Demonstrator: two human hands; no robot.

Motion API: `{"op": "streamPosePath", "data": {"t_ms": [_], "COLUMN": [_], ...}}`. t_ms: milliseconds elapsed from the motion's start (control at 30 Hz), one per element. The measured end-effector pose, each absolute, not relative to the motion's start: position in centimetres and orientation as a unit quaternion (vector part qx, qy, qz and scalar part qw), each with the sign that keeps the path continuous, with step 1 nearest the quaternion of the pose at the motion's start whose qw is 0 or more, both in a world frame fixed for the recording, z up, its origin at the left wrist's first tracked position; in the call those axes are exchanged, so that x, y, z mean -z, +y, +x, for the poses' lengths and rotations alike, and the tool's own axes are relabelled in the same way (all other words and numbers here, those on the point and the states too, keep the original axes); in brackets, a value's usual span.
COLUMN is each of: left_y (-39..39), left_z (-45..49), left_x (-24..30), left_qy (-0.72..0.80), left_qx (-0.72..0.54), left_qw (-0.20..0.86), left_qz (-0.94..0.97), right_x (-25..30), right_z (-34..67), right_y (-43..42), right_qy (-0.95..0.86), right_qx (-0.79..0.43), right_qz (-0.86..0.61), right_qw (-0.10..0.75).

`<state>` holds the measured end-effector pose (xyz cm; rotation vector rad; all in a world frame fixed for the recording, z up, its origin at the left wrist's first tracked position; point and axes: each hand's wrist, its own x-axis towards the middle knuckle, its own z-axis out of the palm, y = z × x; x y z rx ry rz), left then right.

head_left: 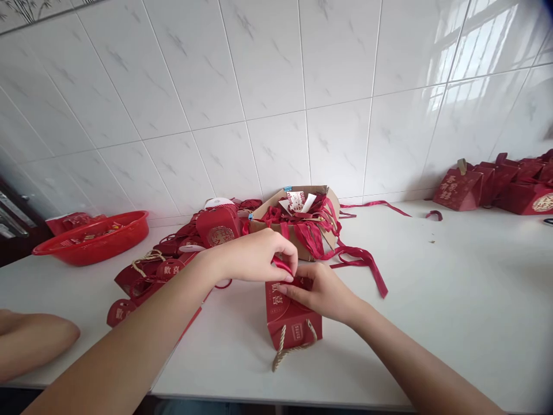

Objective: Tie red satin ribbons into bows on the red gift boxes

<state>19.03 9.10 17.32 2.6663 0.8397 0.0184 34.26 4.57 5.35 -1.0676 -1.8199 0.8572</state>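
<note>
A small red gift box [294,328] with gold lettering and a twisted rope handle [298,349] lies on the white table, the handle hanging toward me. Over the far part of the box, my left hand [265,256] pinches a shiny red ribbon [283,266] between its curled fingers. My right hand [322,291] grips the box from the right, its thumb pressed on the printed side; its other fingers are partly hidden behind. Both hands meet close together at the top of the box, and I cannot tell whether the right fingers also touch the ribbon.
Behind the hands stands a cardboard box [302,241] of red ribbons, some trailing onto the table. Several red gift boxes [220,227] are piled left of it. A red plastic basin [108,242] holds small packets. More boxes [458,187] line the far right. Another person's arm [34,343] rests at left.
</note>
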Motion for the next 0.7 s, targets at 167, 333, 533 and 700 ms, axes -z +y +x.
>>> {"op": "streamPosePath", "data": {"t_ms": [167, 333, 533, 700], "left_y": [9.2, 6.9, 6.6, 6.5], "left_z": [19.6, 17.2, 16.4, 16.2], "left_x": [-16.4, -12.7, -8.2, -7.7], "left_qy": [0.326, 0.405, 0.426, 0.399], "left_qx": [-0.169, -0.266, -0.313, -0.348], "left_qw": [0.075, 0.134, 0.300, 0.328], "left_qz": [0.927, 0.865, 0.794, 0.782], "right_x": [-5.0, -4.7, -4.7, -4.5], "right_z": [34.3, 34.7, 34.7, 33.8], "right_y": [4.7, 4.8, 4.7, 4.3], "right_qy": [-0.736, -0.726, -0.722, -0.653], "right_qx": [-0.318, -0.354, -0.376, -0.429], "right_qz": [-0.419, -0.399, -0.387, -0.402], "right_qw": [0.426, 0.435, 0.432, 0.478]}}
